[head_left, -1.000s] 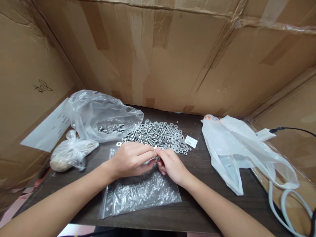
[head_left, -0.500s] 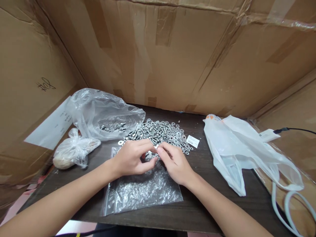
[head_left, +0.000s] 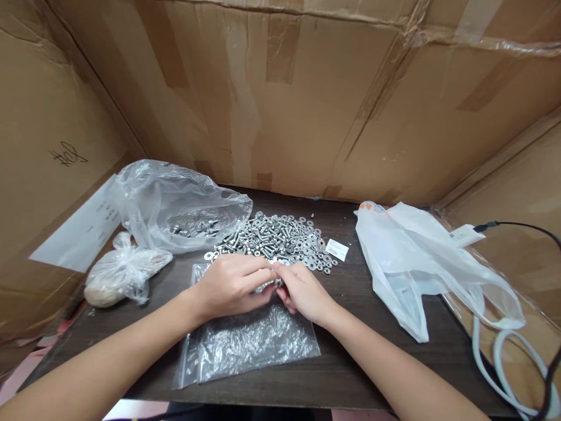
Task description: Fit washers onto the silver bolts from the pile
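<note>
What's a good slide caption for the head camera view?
Two hands meet at a metal fastener above a clear zip bag, near piled bolts and washers.

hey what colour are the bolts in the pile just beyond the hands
Silvery grey: the bolts show in the head view.

A dark brown table (head_left: 359, 365) with a wood grain carries 1 heap of bolts (head_left: 263, 237), washers (head_left: 312, 242) and nuts (head_left: 326, 271) near its middle, the washers and nuts mostly along the right side. Just beside these lies 1 small white label (head_left: 336, 249). 1 flat clear bag (head_left: 258, 345) is spread in front of the heap. On the left rest 1 big clear bag (head_left: 151, 202) and 1 knotted bag (head_left: 131, 269); on the right, 1 crumpled white bag (head_left: 394, 251), partly beyond the tabletop.
</note>
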The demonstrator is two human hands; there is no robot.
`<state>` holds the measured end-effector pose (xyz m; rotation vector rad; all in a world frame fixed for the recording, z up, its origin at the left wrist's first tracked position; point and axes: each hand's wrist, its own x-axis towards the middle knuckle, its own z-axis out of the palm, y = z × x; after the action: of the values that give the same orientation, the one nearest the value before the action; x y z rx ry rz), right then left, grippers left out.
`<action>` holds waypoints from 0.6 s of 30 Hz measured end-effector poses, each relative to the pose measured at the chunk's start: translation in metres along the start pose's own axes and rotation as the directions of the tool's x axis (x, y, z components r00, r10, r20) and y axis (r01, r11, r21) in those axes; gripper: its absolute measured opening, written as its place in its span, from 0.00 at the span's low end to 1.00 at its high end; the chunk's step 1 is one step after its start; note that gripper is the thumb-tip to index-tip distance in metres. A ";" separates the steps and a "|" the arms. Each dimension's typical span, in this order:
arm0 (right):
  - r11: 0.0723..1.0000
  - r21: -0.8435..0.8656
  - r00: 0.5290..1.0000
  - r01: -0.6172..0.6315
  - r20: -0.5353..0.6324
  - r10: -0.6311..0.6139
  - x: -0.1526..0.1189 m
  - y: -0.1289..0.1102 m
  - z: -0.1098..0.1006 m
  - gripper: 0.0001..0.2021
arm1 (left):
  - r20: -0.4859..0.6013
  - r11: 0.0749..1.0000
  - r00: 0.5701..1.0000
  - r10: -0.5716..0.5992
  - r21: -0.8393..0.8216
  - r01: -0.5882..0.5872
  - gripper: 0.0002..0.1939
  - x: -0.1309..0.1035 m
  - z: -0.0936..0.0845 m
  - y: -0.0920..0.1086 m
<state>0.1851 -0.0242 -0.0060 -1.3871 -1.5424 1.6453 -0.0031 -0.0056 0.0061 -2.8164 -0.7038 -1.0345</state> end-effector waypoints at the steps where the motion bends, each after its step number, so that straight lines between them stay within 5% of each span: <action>1: 0.999 -0.004 0.999 -0.038 0.021 0.038 0.000 -0.001 -0.002 0.35 | 0.015 0.999 1.000 -0.022 -0.027 0.022 0.03 0.000 0.000 0.001; 4: 0.997 -0.048 0.995 0.066 -0.068 -0.070 -0.002 -0.003 -0.006 0.33 | 0.087 0.941 0.968 -0.234 -0.232 0.248 0.03 0.002 -0.001 0.002; 7: 0.930 -0.184 0.917 0.319 -0.189 -0.352 -0.007 -0.008 -0.009 0.22 | 0.153 0.778 0.881 -0.448 -0.418 0.469 0.03 0.005 -0.003 0.001; 11: 0.819 -0.347 0.831 0.457 -0.161 -0.532 -0.010 -0.013 -0.010 0.13 | 0.174 0.689 0.836 -0.520 -0.493 0.531 0.03 0.006 -0.004 0.000; 13: 0.825 -0.339 0.837 0.452 -0.158 -0.524 -0.009 -0.012 -0.009 0.14 | 0.172 0.699 0.842 -0.512 -0.486 0.524 0.03 0.005 -0.004 0.001; 18: 0.940 -0.196 0.944 0.280 -0.124 -0.307 -0.002 -0.005 -0.008 0.27 | 0.161 0.790 0.896 -0.413 -0.425 0.441 0.04 0.003 -0.003 0.001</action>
<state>0.1915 -0.0218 0.0005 -1.2611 -1.7410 1.2206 -0.0025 -0.0059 0.0101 -3.1659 -1.3178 -1.3360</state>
